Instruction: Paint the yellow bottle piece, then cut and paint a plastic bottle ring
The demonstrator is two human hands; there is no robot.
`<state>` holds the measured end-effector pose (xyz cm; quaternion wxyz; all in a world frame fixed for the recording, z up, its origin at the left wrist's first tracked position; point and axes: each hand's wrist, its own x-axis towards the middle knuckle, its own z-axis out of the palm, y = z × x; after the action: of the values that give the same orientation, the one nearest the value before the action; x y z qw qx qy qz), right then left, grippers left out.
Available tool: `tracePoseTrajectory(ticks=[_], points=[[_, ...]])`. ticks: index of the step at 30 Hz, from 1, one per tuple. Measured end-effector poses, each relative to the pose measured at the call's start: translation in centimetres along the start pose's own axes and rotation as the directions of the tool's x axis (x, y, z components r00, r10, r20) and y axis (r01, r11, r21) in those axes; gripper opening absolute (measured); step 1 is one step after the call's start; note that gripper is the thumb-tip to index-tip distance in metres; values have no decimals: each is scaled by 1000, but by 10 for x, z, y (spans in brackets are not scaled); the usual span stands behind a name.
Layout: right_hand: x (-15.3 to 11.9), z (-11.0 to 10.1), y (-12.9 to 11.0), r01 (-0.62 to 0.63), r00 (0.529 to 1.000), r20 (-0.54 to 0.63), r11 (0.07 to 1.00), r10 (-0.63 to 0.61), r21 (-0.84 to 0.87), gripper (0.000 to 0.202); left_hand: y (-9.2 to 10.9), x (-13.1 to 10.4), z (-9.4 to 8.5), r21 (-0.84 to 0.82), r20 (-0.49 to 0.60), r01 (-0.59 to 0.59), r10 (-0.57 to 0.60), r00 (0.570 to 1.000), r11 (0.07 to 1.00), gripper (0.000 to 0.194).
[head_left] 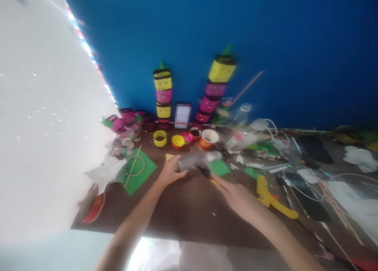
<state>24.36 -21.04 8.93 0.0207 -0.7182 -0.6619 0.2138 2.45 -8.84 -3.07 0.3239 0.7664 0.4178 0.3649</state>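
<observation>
My left hand [173, 171] is wrapped around the base end of a clear plastic bottle [191, 160], which lies sideways above the table with its neck toward the right. In my right hand [228, 188] is a utility knife [206, 171] with a dark front part and a yellow-orange handle. Its tip is at the underside of the bottle; blur hides whether it cuts in. Beyond the bottle's neck lies a green foam sheet [220, 167]. To the right of my right hand rests a yellow hot glue gun [271, 198].
Stacked yellow and pink towers [163, 90] stand against the blue wall. A paper cup [209, 138] and a yellow ring [160, 138] sit behind the bottle. At left lies a green sheet [147, 170] with a stick. A dark phone [308, 196] and clutter fill the right.
</observation>
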Motion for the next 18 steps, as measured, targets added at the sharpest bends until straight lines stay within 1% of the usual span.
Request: tracePoseTrajectory(ticks=[4,6,8,13,15,18], points=[[-7,-22,3,-43,999,-14,999,42,-21,44,-1,3,-2,14,-27,6,-5,1000,1000,58],[-11,-27,3,-74,997,-25,997,74,3,44,-1,4,-4,7,-32,25,-25,999,1000,59],[-15,-25,3,-76,997,-25,996,78,49,45,-2,4,-4,-5,-31,44,-44,999,999,61],[-17,-13,2,-82,996,-6,979,84,186,46,-3,3,-4,-15,-29,58,-59,998,998,63],[-19,-11,1,-99,995,-9,973,103,208,47,-4,3,-3,-14,-31,62,-62,998,998,63],[-22,-8,-1,-124,992,-5,973,127,196,49,-4,3,-3,-18,-28,72,-72,997,997,62]])
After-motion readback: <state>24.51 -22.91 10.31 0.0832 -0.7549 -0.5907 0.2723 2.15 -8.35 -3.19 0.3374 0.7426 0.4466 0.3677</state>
